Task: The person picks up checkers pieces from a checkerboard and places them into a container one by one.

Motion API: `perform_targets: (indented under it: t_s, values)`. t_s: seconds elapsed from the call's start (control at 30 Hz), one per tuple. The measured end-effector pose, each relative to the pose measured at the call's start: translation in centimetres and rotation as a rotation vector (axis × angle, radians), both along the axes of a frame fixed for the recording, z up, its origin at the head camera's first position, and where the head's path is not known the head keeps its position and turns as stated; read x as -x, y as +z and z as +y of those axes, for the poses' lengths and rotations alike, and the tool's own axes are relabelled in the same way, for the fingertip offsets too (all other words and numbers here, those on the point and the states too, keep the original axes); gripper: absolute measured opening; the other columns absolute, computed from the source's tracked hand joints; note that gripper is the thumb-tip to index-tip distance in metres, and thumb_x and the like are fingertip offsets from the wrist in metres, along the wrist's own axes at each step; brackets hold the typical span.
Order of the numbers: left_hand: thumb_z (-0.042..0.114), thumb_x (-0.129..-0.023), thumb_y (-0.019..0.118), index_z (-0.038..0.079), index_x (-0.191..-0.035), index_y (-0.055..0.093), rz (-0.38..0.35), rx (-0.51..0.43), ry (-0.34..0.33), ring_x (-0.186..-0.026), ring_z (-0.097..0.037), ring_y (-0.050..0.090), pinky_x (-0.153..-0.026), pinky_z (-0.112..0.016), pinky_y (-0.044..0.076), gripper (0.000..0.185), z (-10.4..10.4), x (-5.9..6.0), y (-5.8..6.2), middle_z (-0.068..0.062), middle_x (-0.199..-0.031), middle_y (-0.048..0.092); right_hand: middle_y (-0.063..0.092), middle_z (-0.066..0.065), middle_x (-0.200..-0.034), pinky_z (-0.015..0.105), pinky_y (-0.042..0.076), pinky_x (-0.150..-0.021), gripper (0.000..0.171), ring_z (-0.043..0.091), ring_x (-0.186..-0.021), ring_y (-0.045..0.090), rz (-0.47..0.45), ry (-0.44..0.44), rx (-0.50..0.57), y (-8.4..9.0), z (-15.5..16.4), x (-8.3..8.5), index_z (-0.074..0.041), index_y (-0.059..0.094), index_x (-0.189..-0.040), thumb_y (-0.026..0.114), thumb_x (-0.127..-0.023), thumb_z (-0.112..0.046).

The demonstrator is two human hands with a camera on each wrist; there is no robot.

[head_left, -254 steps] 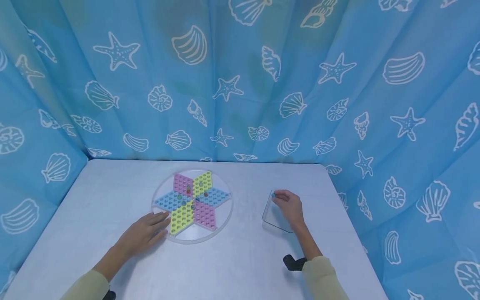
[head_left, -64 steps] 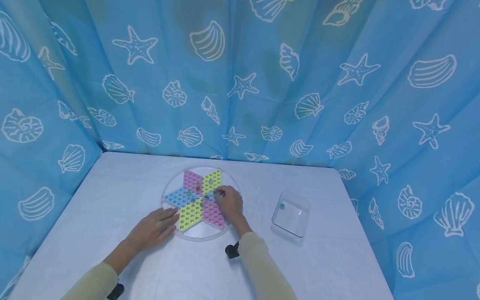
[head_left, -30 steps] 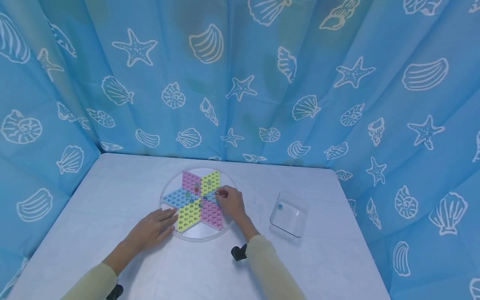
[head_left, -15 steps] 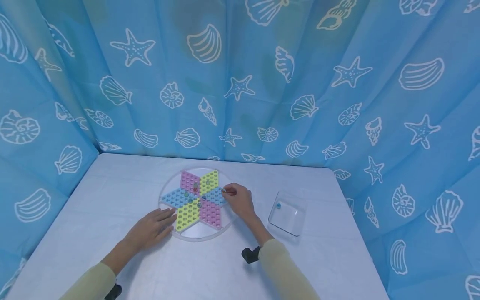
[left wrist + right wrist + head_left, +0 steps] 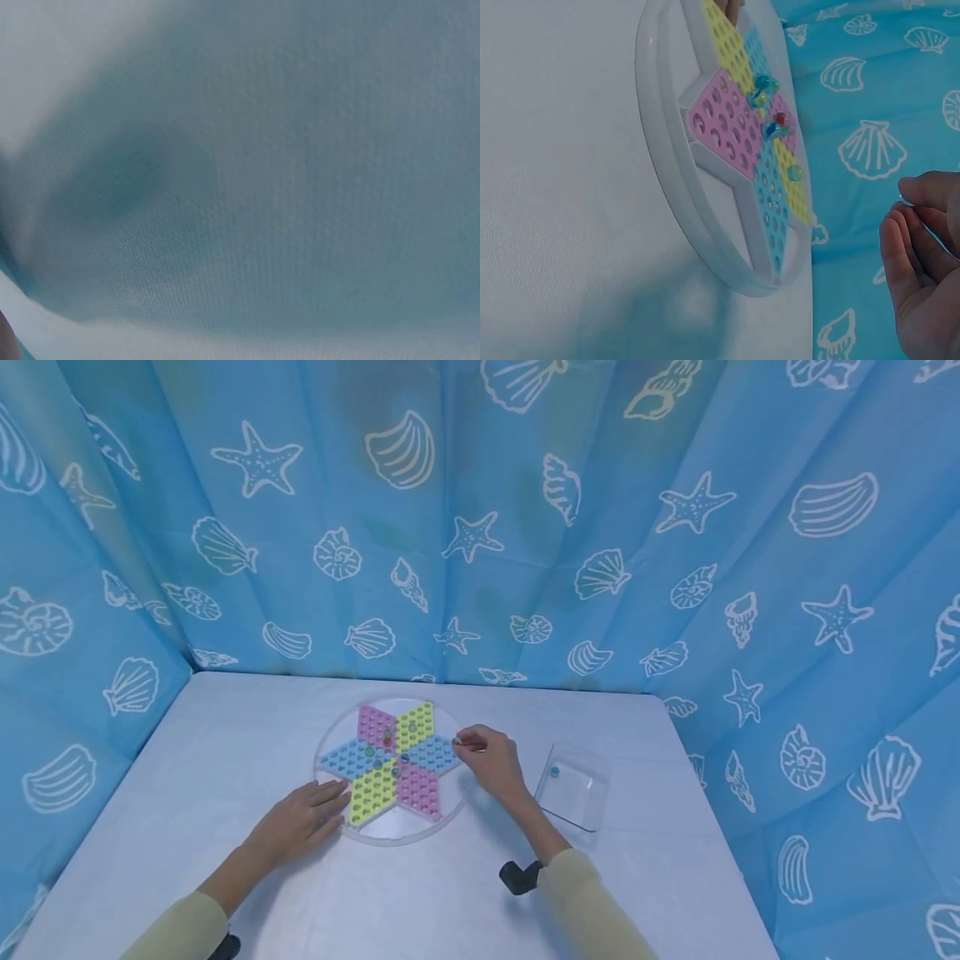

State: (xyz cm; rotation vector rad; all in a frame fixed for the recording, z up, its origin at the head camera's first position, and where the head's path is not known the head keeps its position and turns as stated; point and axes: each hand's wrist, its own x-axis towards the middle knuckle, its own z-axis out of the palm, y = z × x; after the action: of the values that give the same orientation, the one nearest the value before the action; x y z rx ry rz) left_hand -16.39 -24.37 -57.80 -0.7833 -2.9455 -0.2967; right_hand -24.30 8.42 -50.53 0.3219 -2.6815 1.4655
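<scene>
While the left hand rests flat at the board, the right hand pinches a marble.

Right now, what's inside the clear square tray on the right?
The clear square tray holds one small blue marble near its far-left corner. Nothing else shows through it; no hand covers it.

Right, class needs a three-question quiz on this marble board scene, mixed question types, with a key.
1. True or false: the left hand lies flat at the edge of the star board.
2. What does the right hand pinch? A) a marble B) a coin C) a pen
3. Fill in: one blue marble lies in the clear ____.

Key: 1 true; 2 A; 3 tray
</scene>
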Motion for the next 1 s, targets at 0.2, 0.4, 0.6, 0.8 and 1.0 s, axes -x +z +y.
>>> perform_targets:
  t_s: [0.2,0.4,0.6,0.8,1.0]
  values:
    - [0.034,-0.101,0.058,0.009,-0.137,0.061,-0.006,-0.006,0.007,-0.133,-0.033,0.049,-0.112,-0.052,0.036,0.044,-0.1,-0.1,-0.1,-0.01,-0.146,0.053,0.072,-0.002,-0.098,0.028,0.058,-0.084,0.018,0.013,-0.094,0.067,-0.016,-0.03,0.031,0.4,1.5,-0.4,-0.009,0.072,-0.109,0.074,-0.092,-0.012]
    - [0.032,-0.1,0.06,0.007,-0.135,0.063,0.036,-0.038,-0.012,-0.131,-0.034,0.051,-0.111,-0.054,0.038,0.043,-0.1,-0.1,-0.1,-0.011,-0.143,0.055,0.072,-0.002,-0.097,0.028,0.059,-0.083,0.015,0.014,-0.093,0.066,0.008,-0.069,0.078,0.8,3.4,-0.5,-0.011,0.073,-0.106,0.075,-0.091,-0.013]
    - [0.03,-0.099,0.061,0.006,-0.134,0.063,0.061,-0.052,-0.024,-0.13,-0.033,0.052,-0.111,-0.053,0.038,0.042,-0.2,-0.2,-0.2,-0.012,-0.142,0.056,0.072,-0.002,-0.097,0.028,0.059,-0.084,0.015,0.015,-0.093,0.066,0.002,-0.094,0.107,0.9,5.3,-0.5,-0.01,0.073,-0.107,0.073,-0.092,-0.013]
    - [0.031,-0.1,0.059,0.007,-0.136,0.061,0.02,-0.035,-0.012,-0.132,-0.033,0.05,-0.112,-0.052,0.037,0.044,-0.1,-0.1,-0.1,-0.011,-0.145,0.054,0.072,-0.001,-0.099,0.031,0.058,-0.087,0.015,0.015,-0.095,0.066,-0.024,-0.142,0.092,0.8,7.2,-0.6,-0.011,0.073,-0.108,0.072,-0.093,-0.014]
    - [0.03,-0.099,0.061,0.007,-0.133,0.063,0.05,-0.046,-0.025,-0.13,-0.032,0.052,-0.111,-0.052,0.038,0.042,0.0,-0.1,-0.1,-0.011,-0.143,0.056,0.073,0.0,-0.1,0.032,0.058,-0.087,0.015,0.017,-0.095,0.067,-0.003,-0.154,0.1,0.5,9.4,-1.1,-0.011,0.073,-0.107,0.073,-0.093,-0.015]
